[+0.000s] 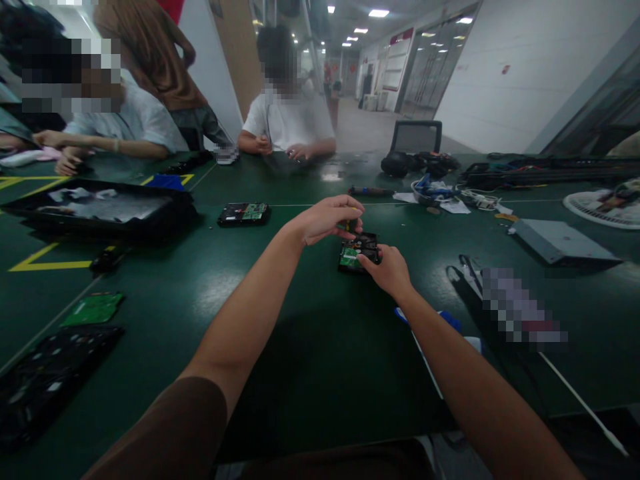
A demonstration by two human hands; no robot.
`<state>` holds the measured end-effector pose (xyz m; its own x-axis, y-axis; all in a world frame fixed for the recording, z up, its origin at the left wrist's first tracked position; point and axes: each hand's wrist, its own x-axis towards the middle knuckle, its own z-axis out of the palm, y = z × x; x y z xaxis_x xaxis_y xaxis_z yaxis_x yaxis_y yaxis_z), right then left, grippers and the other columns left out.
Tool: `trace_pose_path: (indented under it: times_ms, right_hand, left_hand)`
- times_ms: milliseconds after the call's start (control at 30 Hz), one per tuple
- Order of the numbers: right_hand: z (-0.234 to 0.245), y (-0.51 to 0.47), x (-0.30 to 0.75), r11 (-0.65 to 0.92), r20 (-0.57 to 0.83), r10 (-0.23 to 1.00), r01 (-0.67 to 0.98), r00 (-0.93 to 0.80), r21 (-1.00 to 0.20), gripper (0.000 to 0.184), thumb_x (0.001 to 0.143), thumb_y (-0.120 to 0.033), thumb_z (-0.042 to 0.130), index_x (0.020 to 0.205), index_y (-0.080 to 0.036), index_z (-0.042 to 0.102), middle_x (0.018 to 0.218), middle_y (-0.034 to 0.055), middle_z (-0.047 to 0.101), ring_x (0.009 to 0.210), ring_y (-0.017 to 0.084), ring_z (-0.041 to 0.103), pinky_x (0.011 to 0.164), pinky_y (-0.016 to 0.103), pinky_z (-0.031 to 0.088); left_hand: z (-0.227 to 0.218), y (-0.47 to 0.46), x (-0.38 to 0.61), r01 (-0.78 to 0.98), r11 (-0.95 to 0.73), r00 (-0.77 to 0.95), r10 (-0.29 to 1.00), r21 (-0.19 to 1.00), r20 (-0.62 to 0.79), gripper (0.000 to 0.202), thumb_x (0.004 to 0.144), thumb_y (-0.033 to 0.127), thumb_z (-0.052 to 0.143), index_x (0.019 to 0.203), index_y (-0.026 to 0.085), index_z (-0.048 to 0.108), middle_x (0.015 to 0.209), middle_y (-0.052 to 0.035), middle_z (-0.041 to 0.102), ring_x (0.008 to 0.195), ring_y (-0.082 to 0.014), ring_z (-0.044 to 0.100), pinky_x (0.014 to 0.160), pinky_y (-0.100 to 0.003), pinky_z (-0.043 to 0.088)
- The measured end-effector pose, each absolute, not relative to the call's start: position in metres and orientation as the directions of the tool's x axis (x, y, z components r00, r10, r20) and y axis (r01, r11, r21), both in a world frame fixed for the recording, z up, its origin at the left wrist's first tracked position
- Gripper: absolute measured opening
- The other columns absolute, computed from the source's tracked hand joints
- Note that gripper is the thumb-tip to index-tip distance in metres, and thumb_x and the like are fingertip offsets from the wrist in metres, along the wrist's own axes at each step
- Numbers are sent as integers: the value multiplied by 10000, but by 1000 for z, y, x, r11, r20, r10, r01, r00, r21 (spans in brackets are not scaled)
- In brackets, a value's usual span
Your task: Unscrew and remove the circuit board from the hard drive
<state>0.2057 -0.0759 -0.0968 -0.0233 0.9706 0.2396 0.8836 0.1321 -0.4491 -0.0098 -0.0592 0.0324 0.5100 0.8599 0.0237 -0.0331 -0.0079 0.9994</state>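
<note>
A black hard drive (353, 259) with a green circuit board on its upper face lies on the green tabletop in front of me. My right hand (389, 267) grips its right side, with the thumb over the near edge. Above the drive's far part, my left hand (334, 219) is closed round a small upright screwdriver (351, 227) with yellow on it. My fingers cover most of the screwdriver, and its tip is hidden from view.
Another hard drive (243, 214) lies to the left, near a black tray (100, 210). A green circuit board (94, 309) and a black casing (50, 380) are at the lower left. A grey metal box (565, 241) stands right. Two people sit across the table.
</note>
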Motion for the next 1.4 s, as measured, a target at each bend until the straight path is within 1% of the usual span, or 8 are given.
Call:
trace_pose_path:
  times_ms: [267, 433, 600, 733, 967, 1067, 1200, 1400]
  right_hand:
    - [-97, -76, 207, 132, 236, 971, 890, -28, -436, 601, 872, -673, 607, 1214, -182, 657, 1097, 134, 672, 992, 284, 633, 795, 375, 478]
    - [-95, -77, 206, 121, 236, 972, 893, -17, -434, 621, 868, -677, 611, 1226, -171, 655, 1068, 137, 676, 982, 288, 635, 797, 377, 477]
    - [-94, -77, 206, 127, 239, 971, 898, -26, -421, 616, 860, -681, 622, 1210, -176, 666, 1034, 130, 685, 958, 285, 636, 782, 372, 473]
    - [-96, -75, 208, 144, 242, 969, 891, -40, -430, 601, 858, -689, 617, 1194, -194, 671, 1039, 116, 689, 921, 265, 637, 742, 357, 465]
    - [-96, -75, 209, 129, 228, 973, 895, -31, -428, 629, 863, -689, 603, 1209, -167, 663, 1062, 132, 680, 920, 268, 641, 736, 363, 467]
    - [-97, -74, 209, 129, 234, 972, 897, -29, -423, 639, 862, -698, 601, 1219, -172, 658, 1066, 130, 684, 930, 271, 644, 745, 361, 470]
    - [-99, -74, 208, 136, 252, 967, 899, -29, -417, 657, 865, -696, 601, 1251, -166, 645, 1066, 136, 689, 967, 285, 646, 780, 372, 476]
    - [-97, -74, 209, 126, 231, 973, 887, -23, -445, 674, 855, -688, 621, 1269, -157, 640, 1053, 134, 687, 959, 285, 643, 775, 372, 477]
  left_hand:
    - [29, -54, -12, -17, -18, 527, 849, 1000, 24, 130, 909, 273, 602, 905, 154, 654, 955, -113, 716, 923, -199, 676, 722, -309, 588]
    - [29, -52, -18, 24, -76, 525, 850, 997, 53, 216, 887, 291, 621, 980, 144, 750, 1104, -130, 691, 973, -190, 635, 667, -250, 557]
    - [33, -56, -15, 19, 23, 600, 799, 1000, -30, 267, 895, 311, 614, 1092, 157, 709, 974, -121, 718, 908, -202, 673, 663, -275, 558]
    - [29, -55, -12, -59, 83, 550, 834, 995, -37, 166, 884, 292, 601, 952, 151, 655, 877, -119, 723, 872, -220, 688, 718, -344, 582]
    - [25, -45, -16, 54, -36, 394, 919, 998, 12, 229, 864, 300, 589, 825, 133, 741, 937, -118, 692, 800, -171, 616, 563, -255, 479]
    - [27, -47, -16, 67, -32, 435, 901, 997, 0, 245, 860, 300, 592, 902, 135, 768, 979, -116, 698, 842, -181, 625, 608, -267, 512]
    - [29, -52, -15, 22, 25, 501, 865, 999, -32, 220, 880, 295, 580, 923, 145, 736, 890, -109, 697, 831, -190, 645, 646, -291, 541]
    - [34, -54, -7, 32, 6, 426, 904, 999, -19, 190, 887, 299, 639, 969, 148, 718, 755, -85, 681, 777, -186, 652, 716, -317, 557]
